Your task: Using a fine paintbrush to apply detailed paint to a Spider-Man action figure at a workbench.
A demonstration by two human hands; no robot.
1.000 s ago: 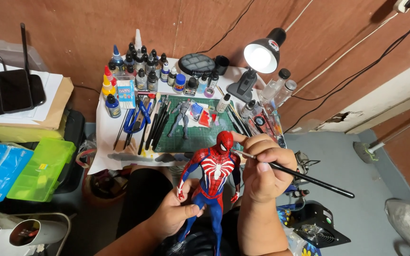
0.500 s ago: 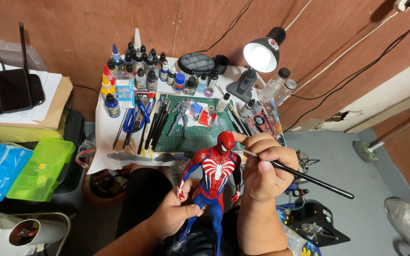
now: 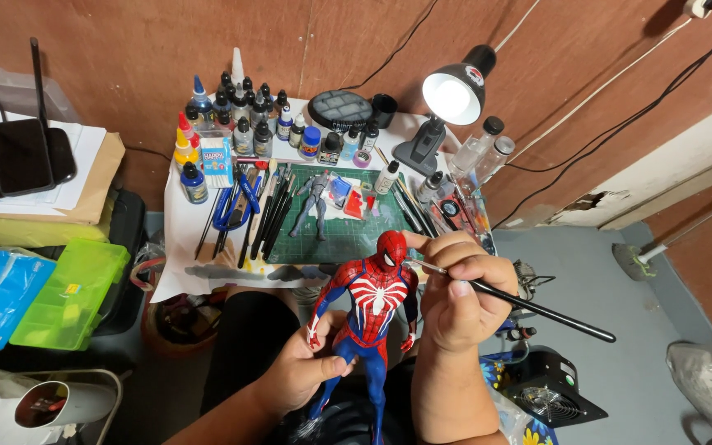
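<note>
Here, two hands work a brush against a red and blue figure above a small hobby table.

The left hand [image 3: 302, 371] grips the figure [image 3: 368, 317] around its legs and hips, holding it upright in front of the table's [image 3: 176, 239] near edge. The right hand [image 3: 459, 297] pinches a thin black brush [image 3: 529, 306], its tip touching the side of the figure's head and its handle slanting down to the right. On the table lie a green mat [image 3: 348, 235] with a small grey figure [image 3: 319, 198] on it, a row of brushes [image 3: 269, 214] to its left, and paint bottles [image 3: 236, 115] along the back. A lit lamp [image 3: 451, 95] stands at the right rear corner.
</note>
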